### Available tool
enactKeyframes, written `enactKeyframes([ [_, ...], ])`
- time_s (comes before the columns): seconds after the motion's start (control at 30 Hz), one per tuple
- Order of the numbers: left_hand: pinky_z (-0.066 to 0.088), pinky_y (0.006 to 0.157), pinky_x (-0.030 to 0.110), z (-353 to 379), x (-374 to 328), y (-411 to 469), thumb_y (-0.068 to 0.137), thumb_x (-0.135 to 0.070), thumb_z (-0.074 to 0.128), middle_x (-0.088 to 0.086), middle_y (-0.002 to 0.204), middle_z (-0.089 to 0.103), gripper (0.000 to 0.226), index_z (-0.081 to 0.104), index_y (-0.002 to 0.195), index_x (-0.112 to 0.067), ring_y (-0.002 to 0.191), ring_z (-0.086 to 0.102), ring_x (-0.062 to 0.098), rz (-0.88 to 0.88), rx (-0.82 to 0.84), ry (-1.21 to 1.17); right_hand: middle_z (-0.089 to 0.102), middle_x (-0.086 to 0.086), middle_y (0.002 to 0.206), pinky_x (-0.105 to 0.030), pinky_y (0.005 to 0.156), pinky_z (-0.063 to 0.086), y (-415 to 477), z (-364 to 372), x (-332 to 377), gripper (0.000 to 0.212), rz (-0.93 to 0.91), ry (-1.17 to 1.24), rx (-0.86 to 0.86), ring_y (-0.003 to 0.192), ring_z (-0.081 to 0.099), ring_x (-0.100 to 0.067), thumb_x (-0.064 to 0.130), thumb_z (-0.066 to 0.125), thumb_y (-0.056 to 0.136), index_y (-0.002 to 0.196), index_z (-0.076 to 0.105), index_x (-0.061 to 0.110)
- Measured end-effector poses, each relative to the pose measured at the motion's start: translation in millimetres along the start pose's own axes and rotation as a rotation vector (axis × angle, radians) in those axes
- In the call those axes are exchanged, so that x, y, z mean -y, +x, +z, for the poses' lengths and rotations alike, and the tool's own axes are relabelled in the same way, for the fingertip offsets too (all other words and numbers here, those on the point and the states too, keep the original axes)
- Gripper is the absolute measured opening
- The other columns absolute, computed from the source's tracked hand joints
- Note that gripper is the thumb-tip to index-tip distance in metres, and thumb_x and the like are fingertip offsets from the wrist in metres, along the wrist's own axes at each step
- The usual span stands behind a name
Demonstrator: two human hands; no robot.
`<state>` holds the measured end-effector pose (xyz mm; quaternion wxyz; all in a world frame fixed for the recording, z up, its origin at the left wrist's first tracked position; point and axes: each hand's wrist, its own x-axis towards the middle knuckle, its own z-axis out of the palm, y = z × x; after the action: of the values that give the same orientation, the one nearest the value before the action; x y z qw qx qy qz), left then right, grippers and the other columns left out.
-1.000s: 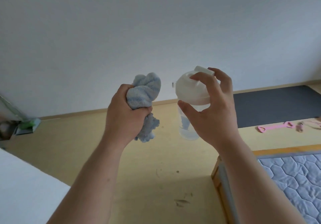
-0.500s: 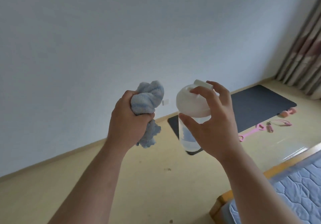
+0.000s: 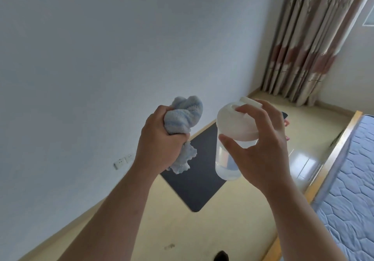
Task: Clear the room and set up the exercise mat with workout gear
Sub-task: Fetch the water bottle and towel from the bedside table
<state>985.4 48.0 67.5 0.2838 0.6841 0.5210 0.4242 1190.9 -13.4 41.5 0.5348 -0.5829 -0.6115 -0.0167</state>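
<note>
In left hand [image 3: 162, 139], towel [image 3: 186, 115]; in right hand [image 3: 261, 151], bottle [image 3: 234, 123]; mat [image 3: 198, 183] on floor [image 3: 182, 230] beyond both hands; mattress [image 3: 352, 190] right of right hand.

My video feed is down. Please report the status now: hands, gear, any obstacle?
Left hand grips blue towel. Right hand holds shaker bottle by its lid. Dark mat lies flat ahead; no obstacle seen.

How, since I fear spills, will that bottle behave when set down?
Probably light: the clear bottle looks mostly empty, and the right hand holds it by its lid. Tall and narrow, it may tip easily.
</note>
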Motion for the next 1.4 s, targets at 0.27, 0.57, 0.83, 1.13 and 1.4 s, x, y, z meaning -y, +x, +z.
enactKeyframes([
  [0.27,0.058,0.079,0.043,107,-32,152,0.073,-0.025,0.073,-0.009,0.093,0.068,0.03,0.059,0.098,-0.031,0.088,0.067,0.013,0.054,0.05,0.038,0.045,-0.008,0.146,0.003,0.09,0.033,127,-4,-135,0.062,0.033,0.039,-0.067,0.124,0.046,-0.013,0.022,0.092,0.07,0.124,0.063,0.022],
  [0.57,0.058,0.08,0.047,282,-71,298,0.07,-0.029,0.069,-0.008,0.095,0.068,0.03,0.058,0.098,-0.029,0.09,0.067,0.015,0.082,0.21,0.019,0.046,-0.006,0.145,-0.019,0.089,0.044,242,-50,-303,0.068,0.095,-0.065,-0.128,0.126,0.047,-0.02,0.024,0.092,0.068,0.126,0.056,0.033],
  [0.83,0.056,0.079,0.037,470,-87,446,0.078,-0.014,0.079,-0.005,0.096,0.068,0.033,0.059,0.096,-0.032,0.093,0.067,0.017,0.143,0.258,-0.032,0.043,-0.004,0.146,0.0,0.086,0.036,363,-103,-488,0.07,0.1,-0.223,-0.138,0.119,0.039,-0.004,0.026,0.091,0.068,0.127,0.053,0.035],
  [1.13,0.054,0.077,0.033,700,-166,597,0.078,-0.016,0.08,-0.006,0.099,0.068,0.035,0.058,0.1,-0.031,0.095,0.066,0.015,0.204,0.413,-0.1,0.044,-0.008,0.147,-0.026,0.088,0.048,487,-175,-678,0.068,0.17,-0.356,-0.226,0.13,0.045,-0.021,0.028,0.091,0.071,0.13,0.057,0.023],
  [1.4,0.05,0.076,0.03,896,-201,706,0.076,-0.015,0.08,-0.007,0.102,0.066,0.036,0.056,0.098,-0.032,0.095,0.063,0.013,0.173,0.389,-0.064,0.044,-0.007,0.146,-0.011,0.09,0.041,592,-214,-875,0.063,0.183,-0.31,-0.183,0.127,0.049,-0.023,0.027,0.091,0.071,0.126,0.062,0.02],
])
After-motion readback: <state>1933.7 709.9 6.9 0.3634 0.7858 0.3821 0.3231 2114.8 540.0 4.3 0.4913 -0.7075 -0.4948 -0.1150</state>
